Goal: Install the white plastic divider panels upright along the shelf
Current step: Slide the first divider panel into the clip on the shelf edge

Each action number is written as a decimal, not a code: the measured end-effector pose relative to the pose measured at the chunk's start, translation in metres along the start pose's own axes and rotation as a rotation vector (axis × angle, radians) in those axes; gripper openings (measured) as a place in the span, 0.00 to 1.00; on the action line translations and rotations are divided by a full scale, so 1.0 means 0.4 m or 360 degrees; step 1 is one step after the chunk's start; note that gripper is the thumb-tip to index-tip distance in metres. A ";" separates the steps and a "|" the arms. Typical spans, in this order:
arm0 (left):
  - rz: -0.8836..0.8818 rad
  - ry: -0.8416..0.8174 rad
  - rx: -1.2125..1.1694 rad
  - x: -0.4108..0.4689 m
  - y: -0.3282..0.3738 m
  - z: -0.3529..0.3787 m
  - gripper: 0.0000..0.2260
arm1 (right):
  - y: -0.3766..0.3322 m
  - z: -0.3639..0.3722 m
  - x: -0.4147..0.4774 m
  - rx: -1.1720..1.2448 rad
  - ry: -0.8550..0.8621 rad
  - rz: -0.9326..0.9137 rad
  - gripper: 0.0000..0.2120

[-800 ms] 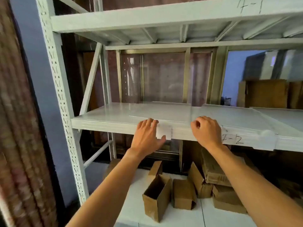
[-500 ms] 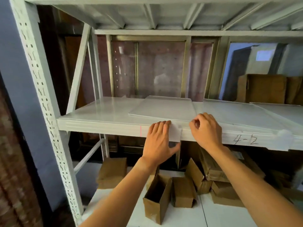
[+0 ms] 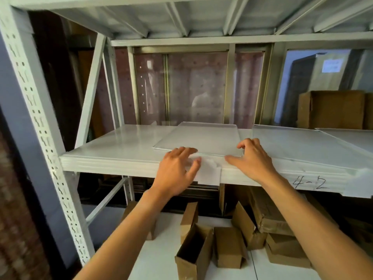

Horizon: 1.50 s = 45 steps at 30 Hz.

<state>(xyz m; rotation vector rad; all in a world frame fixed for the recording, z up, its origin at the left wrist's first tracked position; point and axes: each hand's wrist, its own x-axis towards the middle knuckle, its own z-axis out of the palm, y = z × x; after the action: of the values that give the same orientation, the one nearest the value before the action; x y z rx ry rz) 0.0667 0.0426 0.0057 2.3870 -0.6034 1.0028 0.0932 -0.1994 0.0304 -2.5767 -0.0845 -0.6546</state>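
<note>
A white plastic divider panel (image 3: 201, 138) lies flat on the white metal shelf (image 3: 113, 150), its near edge close to the shelf's front lip. My left hand (image 3: 177, 168) rests with its fingers spread on the lip, fingertips at the panel's near edge. It partly covers a small white tab (image 3: 211, 175) that hangs over the shelf front. My right hand (image 3: 254, 158) lies on the shelf at the panel's near right corner, fingers curled onto that corner and thumb stretched along the lip. Neither hand grips anything.
More flat white sheets (image 3: 314, 144) cover the shelf to the right. A perforated upright (image 3: 40, 126) stands at left, and the upper shelf is close overhead. Cardboard boxes (image 3: 331, 109) stand at the back right, and several small cartons (image 3: 228, 245) lie on the floor below.
Both hands have risen from the shelf's front face onto its top edge. My right hand has opened from a loose fist, and my left hand's fingers have spread. The view has moved closer.
</note>
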 end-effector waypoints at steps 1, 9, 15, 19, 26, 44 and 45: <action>-0.0115 -0.0003 0.0073 0.025 -0.028 -0.011 0.19 | 0.001 0.001 0.007 0.0007 -0.0016 0.0006 0.29; -0.0674 -0.0590 0.0433 0.111 -0.152 -0.032 0.31 | -0.001 0.006 0.020 -0.0034 -0.0014 0.0023 0.32; -0.0700 -0.0572 0.0507 0.100 -0.157 -0.022 0.32 | 0.006 0.009 0.019 0.0086 -0.0074 0.0068 0.31; -0.0687 -0.0522 0.0516 0.098 -0.152 -0.017 0.31 | 0.017 -0.009 0.023 0.0514 -0.0138 0.0129 0.25; -0.0765 -0.0426 0.0515 0.105 -0.122 -0.029 0.30 | 0.036 -0.049 0.029 0.1472 -0.0033 0.0333 0.16; 0.0186 -0.0235 0.0812 0.088 0.104 -0.095 0.15 | -0.217 -0.128 0.005 0.1619 -0.0355 0.0158 0.22; 0.0169 -0.0231 0.0779 0.090 0.113 -0.097 0.16 | -0.232 -0.125 -0.003 0.1503 -0.0355 0.0166 0.24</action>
<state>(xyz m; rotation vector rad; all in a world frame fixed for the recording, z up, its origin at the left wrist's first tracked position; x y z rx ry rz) 0.0437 0.0218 0.0681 2.9018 -0.5937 1.1330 0.0544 -0.1404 0.1090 -1.7065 -0.2593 -0.1919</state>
